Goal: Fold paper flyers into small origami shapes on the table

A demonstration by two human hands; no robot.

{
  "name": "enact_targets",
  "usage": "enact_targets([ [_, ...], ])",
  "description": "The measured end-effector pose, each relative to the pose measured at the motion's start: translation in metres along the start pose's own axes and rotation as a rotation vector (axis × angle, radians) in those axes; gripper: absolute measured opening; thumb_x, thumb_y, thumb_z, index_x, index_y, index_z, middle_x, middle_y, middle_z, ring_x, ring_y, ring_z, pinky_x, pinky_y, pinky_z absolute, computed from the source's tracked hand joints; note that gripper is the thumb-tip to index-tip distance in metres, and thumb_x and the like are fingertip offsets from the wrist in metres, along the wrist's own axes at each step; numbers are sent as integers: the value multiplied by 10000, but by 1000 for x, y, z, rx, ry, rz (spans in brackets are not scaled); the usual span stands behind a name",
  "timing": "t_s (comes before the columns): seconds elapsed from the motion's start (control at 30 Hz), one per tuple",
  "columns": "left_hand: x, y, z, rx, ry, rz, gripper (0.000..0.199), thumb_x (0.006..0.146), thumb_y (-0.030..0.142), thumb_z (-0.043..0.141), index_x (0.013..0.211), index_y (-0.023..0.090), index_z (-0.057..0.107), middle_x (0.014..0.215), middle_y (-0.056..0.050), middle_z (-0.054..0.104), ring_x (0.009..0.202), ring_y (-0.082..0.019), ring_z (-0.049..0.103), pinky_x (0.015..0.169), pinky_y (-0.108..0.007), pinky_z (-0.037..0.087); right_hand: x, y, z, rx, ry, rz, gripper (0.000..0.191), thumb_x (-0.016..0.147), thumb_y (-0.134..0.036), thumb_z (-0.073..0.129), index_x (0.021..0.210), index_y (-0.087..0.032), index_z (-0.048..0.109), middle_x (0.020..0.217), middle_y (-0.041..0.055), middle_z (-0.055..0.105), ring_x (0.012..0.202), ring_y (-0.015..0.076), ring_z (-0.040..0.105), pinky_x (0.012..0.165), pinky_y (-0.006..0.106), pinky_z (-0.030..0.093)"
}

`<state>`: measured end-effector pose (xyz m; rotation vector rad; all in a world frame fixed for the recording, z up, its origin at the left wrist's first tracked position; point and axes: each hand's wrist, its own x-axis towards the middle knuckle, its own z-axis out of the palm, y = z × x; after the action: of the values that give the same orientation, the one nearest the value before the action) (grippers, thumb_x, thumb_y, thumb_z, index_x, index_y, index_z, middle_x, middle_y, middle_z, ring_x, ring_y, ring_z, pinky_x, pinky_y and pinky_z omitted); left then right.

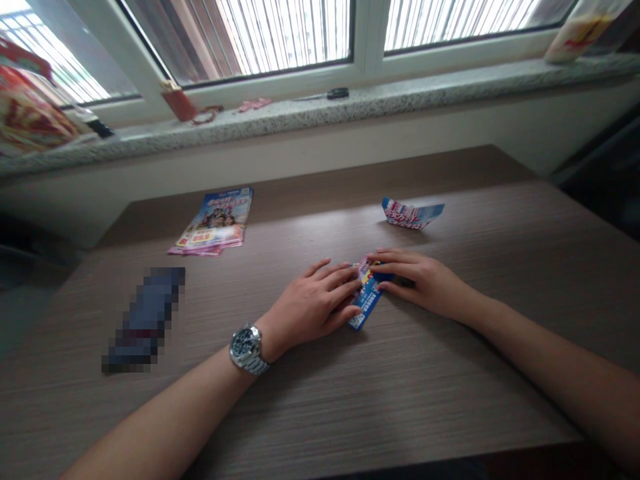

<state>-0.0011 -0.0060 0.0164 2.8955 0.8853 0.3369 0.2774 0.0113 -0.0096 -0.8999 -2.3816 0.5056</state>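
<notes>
A folded paper leaflet (369,298), blue with pink and yellow print, lies at a slant on the table between my two hands. My left hand (320,297) rests flat over its left side, fingers stretched out, with the thumb near the lower corner. A silver watch is on that wrist. From the right, my right hand (420,277) has its thumb and fingertips on the leaflet's right edge and upper part, gripping it there. Fingers cover part of the leaflet, so its full folded shape is hidden. Behind my right hand stands a folded paper boat (411,215).
Flat printed leaflets (215,223) lie stacked at the table's back left. A dark, pixelated object (147,320) is nearer on the left. The wooden table (320,413) meets a wall below a stone windowsill (400,100), where scissors (337,93) and a red box-like item (179,103) lie.
</notes>
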Motion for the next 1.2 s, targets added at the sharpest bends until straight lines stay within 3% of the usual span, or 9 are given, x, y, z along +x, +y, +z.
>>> enact_targets([
  [0.23, -1, 2, 0, 57, 41, -98, 546, 992, 540, 542, 1409, 189, 581, 1402, -119, 613, 1234, -303, 612, 1065, -462, 495, 0, -3, -1, -11, -1, 1, 335, 961, -245, 636, 1291, -237, 695, 1373, 105, 679, 1304, 270, 611, 1128, 465, 484],
  [0.43, -2, 2, 2, 48, 49, -106, 591, 946, 546, 622, 1423, 201, 565, 1423, -107, 600, 1239, -297, 613, 1086, -448, 491, -1, -1, -1, -15, -3, -15, 343, 956, -267, 640, 1294, -246, 692, 1378, 99, 673, 1285, 267, 624, 1107, 436, 504],
  [0.93, -3, -1, 7, 41, 94, -93, 416, 1018, 375, 522, 1377, 183, 611, 1393, -98, 634, 1225, -273, 644, 1080, -436, 519, -2, -2, -2, 19, -7, -3, 374, 932, -266, 676, 1305, -270, 687, 1382, 95, 668, 1283, 268, 624, 1101, 425, 504],
  [1.2, -2, -2, 6, 33, 95, -83, 423, 1020, 385, 518, 1379, 180, 609, 1394, -106, 632, 1245, -278, 633, 1088, -441, 513, -1, 1, -1, 15, -4, -10, 321, 968, -255, 620, 1279, -263, 702, 1361, 93, 681, 1261, 259, 637, 1091, 428, 513],
])
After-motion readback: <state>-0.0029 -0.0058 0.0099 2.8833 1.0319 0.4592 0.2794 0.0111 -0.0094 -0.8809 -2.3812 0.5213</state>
